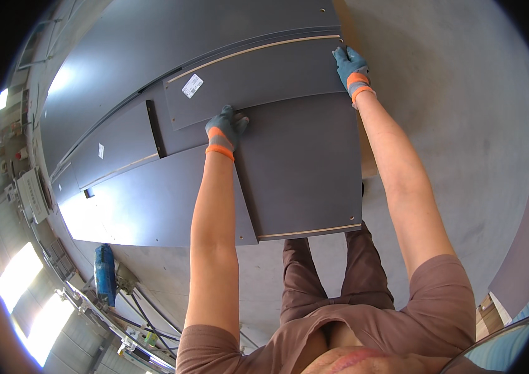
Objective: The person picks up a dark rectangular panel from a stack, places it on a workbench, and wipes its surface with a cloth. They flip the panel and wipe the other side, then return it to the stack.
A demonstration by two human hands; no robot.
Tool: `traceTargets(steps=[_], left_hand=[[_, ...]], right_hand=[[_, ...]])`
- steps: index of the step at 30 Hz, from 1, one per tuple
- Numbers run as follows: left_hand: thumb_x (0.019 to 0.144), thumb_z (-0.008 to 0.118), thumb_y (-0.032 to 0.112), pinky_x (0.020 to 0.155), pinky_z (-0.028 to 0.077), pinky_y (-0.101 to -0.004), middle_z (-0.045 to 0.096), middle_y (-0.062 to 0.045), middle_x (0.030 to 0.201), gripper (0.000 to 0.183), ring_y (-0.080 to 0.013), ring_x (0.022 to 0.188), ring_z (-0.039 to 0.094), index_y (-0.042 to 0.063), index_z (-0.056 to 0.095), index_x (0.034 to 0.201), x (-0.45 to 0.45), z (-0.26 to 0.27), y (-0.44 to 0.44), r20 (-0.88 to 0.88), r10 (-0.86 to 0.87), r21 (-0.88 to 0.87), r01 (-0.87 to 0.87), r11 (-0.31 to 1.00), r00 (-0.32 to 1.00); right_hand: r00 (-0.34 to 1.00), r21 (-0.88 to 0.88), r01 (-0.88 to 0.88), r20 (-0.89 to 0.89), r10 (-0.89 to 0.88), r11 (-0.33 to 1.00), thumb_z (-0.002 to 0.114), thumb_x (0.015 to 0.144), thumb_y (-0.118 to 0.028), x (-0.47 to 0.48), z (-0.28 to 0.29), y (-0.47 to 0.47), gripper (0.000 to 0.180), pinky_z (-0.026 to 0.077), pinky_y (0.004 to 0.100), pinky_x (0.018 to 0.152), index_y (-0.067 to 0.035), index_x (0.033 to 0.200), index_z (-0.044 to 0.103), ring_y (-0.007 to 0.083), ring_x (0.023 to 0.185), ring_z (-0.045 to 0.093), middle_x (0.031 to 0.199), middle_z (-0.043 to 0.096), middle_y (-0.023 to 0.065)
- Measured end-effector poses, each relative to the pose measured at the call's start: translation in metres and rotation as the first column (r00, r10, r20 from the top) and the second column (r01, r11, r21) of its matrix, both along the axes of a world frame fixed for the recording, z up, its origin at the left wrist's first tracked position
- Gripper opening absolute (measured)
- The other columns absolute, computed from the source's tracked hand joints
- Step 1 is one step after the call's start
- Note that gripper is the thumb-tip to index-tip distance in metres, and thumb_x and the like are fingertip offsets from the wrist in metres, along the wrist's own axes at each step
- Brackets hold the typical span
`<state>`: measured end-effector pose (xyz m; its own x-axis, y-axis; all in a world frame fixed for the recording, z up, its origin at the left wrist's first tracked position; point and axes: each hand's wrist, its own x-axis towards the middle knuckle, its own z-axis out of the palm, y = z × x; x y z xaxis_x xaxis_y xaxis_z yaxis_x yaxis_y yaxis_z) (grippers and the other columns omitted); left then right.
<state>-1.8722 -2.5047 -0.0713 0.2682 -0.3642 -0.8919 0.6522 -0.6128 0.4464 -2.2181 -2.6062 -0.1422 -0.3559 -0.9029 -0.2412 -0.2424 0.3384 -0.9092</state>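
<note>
Before me lies a stack of dark grey furniture panels. My right hand [352, 70], in a blue-grey work glove with an orange cuff, grips the right end of a long narrow panel [264, 75] that bears a white label [192, 86]. At that panel's near edge is my left hand [226, 128], gloved alike, with fingers bent over the edge; the fingertips are partly hidden. Beneath the narrow panel, and nearer to me, lies a squarish panel [302, 163] with a drilled hole at its corner. Another labelled panel [119, 145] rests to the left on a broad panel [161, 201].
A large panel [227, 28] extends along the far side. Brown cardboard [368, 154] shows under the stack's right edge. Concrete floor [456, 117] lies to the right. At lower left stand a blue-wrapped object [104, 276] and metal framework [147, 313].
</note>
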Motion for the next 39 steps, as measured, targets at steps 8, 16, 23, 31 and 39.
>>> traceTargets(steps=[8,16,23,31,39], left_hand=[[0.098,0.066,0.020,0.066,0.064,-0.0408,0.069,-0.018,0.088,0.020,-0.0321,0.073,0.068,0.002,0.061,0.105,-0.002,-0.006,0.008,0.024,-0.026,-0.051,0.027,0.998,0.999],[0.095,0.067,0.016,0.064,0.064,-0.0423,0.068,-0.020,0.088,0.023,-0.0343,0.071,0.067,-0.002,0.057,0.106,-0.003,-0.008,0.013,0.056,0.011,-0.050,-0.009,0.999,0.998],[0.098,0.066,0.020,0.068,0.063,-0.0417,0.068,-0.015,0.084,0.014,-0.0330,0.076,0.067,0.006,0.064,0.100,0.002,-0.018,0.008,0.037,0.048,-0.010,-0.048,0.999,0.998],[0.095,0.068,0.014,0.069,0.064,-0.0451,0.068,-0.018,0.088,0.018,-0.0325,0.076,0.067,0.000,0.061,0.103,0.004,-0.025,0.011,0.071,0.066,-0.017,-0.065,0.998,0.995],[0.098,0.066,0.020,0.069,0.062,-0.0411,0.068,-0.015,0.088,0.017,-0.0336,0.078,0.067,0.004,0.063,0.103,-0.003,-0.018,0.006,0.111,0.023,0.019,-0.026,0.999,0.994]], right_hand=[[0.993,0.004,0.028,0.118,-0.028,1.000,0.060,0.099,-0.024,0.010,0.022,0.008,0.030,0.055,0.0307,0.089,-0.002,0.118,0.068,0.0191,0.105,0.072,0.110,0.075,0.0075],[0.996,0.040,0.024,0.086,-0.027,0.999,0.059,0.099,-0.030,0.013,0.021,0.009,0.033,0.054,0.0334,0.090,-0.004,0.118,0.069,0.0200,0.103,0.072,0.109,0.076,0.0062],[0.995,0.056,-0.095,0.035,0.093,0.994,0.059,0.102,-0.030,0.004,0.016,0.009,0.037,0.051,0.0286,0.096,-0.002,0.125,0.065,0.0166,0.113,0.067,0.119,0.072,0.0060],[0.973,0.384,-0.209,0.175,0.151,0.900,0.057,0.102,-0.040,-0.015,0.060,0.084,0.054,0.042,0.0319,0.107,-0.008,0.145,0.052,0.0157,0.131,0.055,0.139,0.061,0.0048],[0.945,0.265,-0.116,0.327,0.024,0.957,0.056,0.103,-0.035,-0.003,0.061,0.099,0.050,0.041,0.0286,0.109,-0.005,0.143,0.052,0.0155,0.131,0.055,0.137,0.062,0.0061]])
